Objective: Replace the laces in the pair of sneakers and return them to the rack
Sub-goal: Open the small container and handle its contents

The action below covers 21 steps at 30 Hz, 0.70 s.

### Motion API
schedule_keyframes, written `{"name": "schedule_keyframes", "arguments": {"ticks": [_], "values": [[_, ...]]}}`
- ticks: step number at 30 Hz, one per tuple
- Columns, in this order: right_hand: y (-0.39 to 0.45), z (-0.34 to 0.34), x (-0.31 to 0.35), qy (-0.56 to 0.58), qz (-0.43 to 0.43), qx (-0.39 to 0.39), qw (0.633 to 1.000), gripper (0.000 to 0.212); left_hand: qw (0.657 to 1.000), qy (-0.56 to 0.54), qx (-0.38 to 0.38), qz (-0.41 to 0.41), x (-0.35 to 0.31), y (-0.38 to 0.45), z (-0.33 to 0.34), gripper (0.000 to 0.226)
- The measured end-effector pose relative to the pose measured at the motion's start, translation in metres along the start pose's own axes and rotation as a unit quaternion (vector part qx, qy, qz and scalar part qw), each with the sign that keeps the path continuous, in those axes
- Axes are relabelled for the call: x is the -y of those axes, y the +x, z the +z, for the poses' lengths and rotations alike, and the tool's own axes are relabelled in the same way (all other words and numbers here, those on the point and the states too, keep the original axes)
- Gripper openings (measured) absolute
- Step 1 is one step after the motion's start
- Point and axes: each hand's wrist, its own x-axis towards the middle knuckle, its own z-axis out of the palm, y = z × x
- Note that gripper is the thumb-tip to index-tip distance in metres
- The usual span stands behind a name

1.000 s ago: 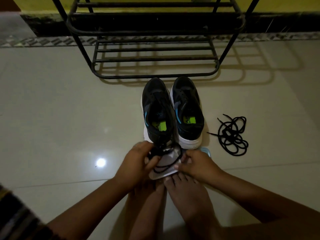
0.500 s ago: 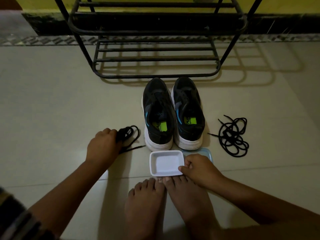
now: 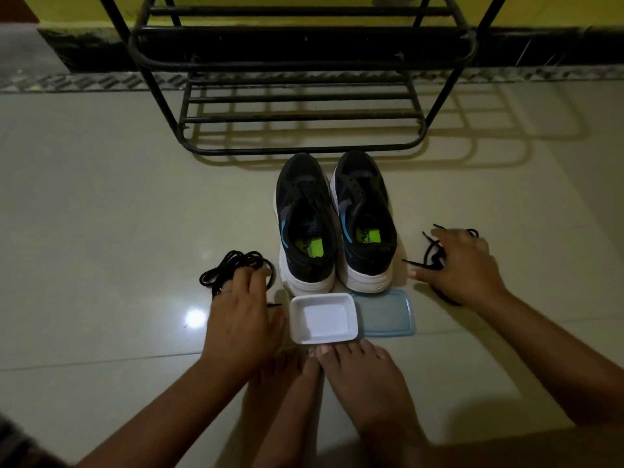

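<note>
Two black sneakers with white soles stand side by side on the floor, toes toward the rack: the left sneaker (image 3: 305,224) and the right sneaker (image 3: 366,217). A coiled black lace bundle (image 3: 233,261) lies left of them, and my left hand (image 3: 243,315) rests just behind it with relaxed fingertips touching the coil. To the right of the shoes a loose tangle of black laces (image 3: 434,255) lies under my right hand (image 3: 462,268), whose spread fingers press on it with the thumb stretched out to the left.
A black metal shoe rack (image 3: 304,150) stands against the wall just beyond the sneakers. A small white tray (image 3: 322,320) and a pale blue lid (image 3: 388,315) lie between the shoes and my bare feet (image 3: 364,376). The floor is glossy tile.
My left hand carried the lace bundle from the tray to the floor at the left and let it go. My right hand left the tray and moved right onto the loose laces.
</note>
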Motion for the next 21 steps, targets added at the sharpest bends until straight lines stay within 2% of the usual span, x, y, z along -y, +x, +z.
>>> {"name": "schedule_keyframes", "arguments": {"ticks": [1,3,6,8,12,16,21], "values": [[0.009,-0.002,-0.010,-0.046,0.016,0.028,0.998,0.102,1.000,-0.011,0.018,-0.013,-0.004,-0.002,0.002,0.052],[0.026,-0.003,-0.031,-0.094,0.042,0.092,0.990,0.123,0.997,-0.037,0.058,-0.040,-0.009,-0.005,0.005,0.053],[0.040,0.006,-0.054,-0.094,0.039,0.148,0.984,0.132,0.995,-0.066,0.069,-0.042,-0.010,-0.008,0.008,0.056],[0.041,0.014,-0.061,-0.073,0.021,0.138,0.987,0.130,0.994,-0.073,0.069,-0.037,-0.010,-0.008,0.007,0.054],[0.025,0.023,-0.054,-0.037,-0.015,0.087,0.995,0.114,0.993,-0.095,0.055,-0.037,-0.009,-0.009,0.009,0.052],[0.011,0.031,-0.049,-0.108,-0.048,0.058,0.991,0.107,0.991,-0.102,0.070,-0.049,-0.008,-0.009,0.013,0.049],[0.006,0.045,-0.048,-0.110,-0.113,-0.094,0.983,0.049,0.982,-0.137,0.093,-0.087,-0.006,-0.009,0.017,0.033]]}}
